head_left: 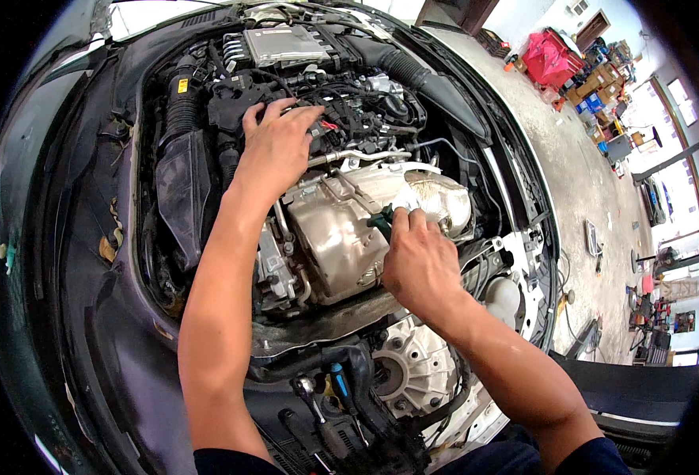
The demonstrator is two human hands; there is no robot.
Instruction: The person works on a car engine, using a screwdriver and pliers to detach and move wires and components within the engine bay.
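Note:
An open car engine bay lies before me. My left hand [280, 146] rests on the black parts at the top of the engine [349, 111], fingers spread, holding nothing. My right hand [422, 252] is closed around a small dark green thing [381, 220], which looks like a bunched cloth; the fingers hide much of it. It is against a shiny metal heat shield [329, 237], beside a silver foil-covered rounded part [444, 198]. A silver pipe [357, 156] runs just beyond the shield, between my two hands.
A ratchet [308, 389] and a blue-handled screwdriver [340, 380] lie at the front of the bay, near a ribbed metal housing [416, 368]. Black air ducts [183, 190] stand at left. Boxes [598, 83] and a red-covered cart [551, 59] stand on the workshop floor.

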